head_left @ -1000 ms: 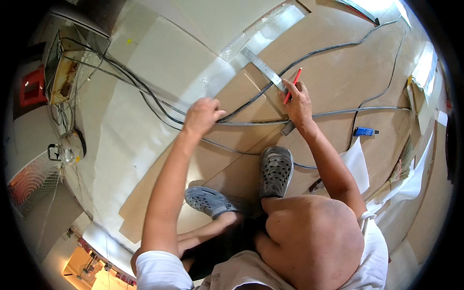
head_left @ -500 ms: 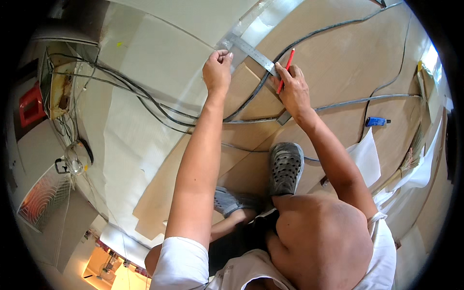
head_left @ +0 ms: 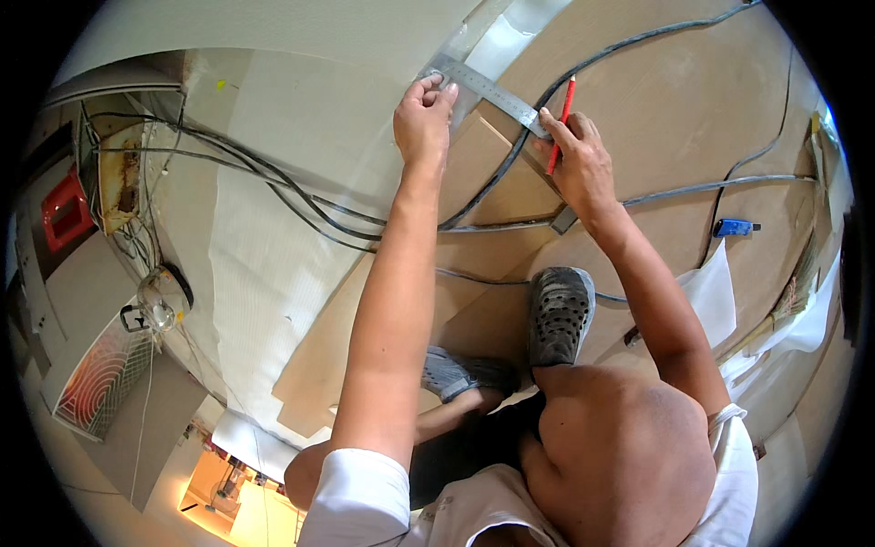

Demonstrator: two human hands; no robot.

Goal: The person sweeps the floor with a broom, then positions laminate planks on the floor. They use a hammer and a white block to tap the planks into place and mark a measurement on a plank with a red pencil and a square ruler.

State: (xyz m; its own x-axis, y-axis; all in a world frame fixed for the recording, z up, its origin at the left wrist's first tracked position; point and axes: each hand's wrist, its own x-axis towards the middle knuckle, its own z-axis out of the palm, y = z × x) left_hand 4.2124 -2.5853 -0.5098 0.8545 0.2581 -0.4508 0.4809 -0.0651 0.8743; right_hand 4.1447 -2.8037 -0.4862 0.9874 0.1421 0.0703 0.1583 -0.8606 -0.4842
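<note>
A metal ruler (head_left: 497, 94) lies slantwise across the edge between a pale sheet (head_left: 301, 118) and a brown board (head_left: 674, 109). At its left end is my left hand (head_left: 424, 123), thumb and fingers pinched together. Whatever sits between those fingertips is too small to make out. My right hand (head_left: 583, 169) holds a red pencil (head_left: 564, 118) upright between its fingers, while its thumb and fingertips press the ruler's right end. A thick black cable (head_left: 510, 178) passes beneath the ruler, close to my right hand.
More cables (head_left: 273, 173) run from a rusty opened box (head_left: 120, 187) at left. A blue tool (head_left: 736, 228) lies to the right, near a white sheet (head_left: 706, 292). My shoe (head_left: 560, 314) rests on the board. A clear lamp (head_left: 162, 301) stands at left.
The whole view has shifted slightly, moving the scene rightward. My left fingertips are nearer the ruler's left end. The right hand keeps its grip on the pencil and ruler.
</note>
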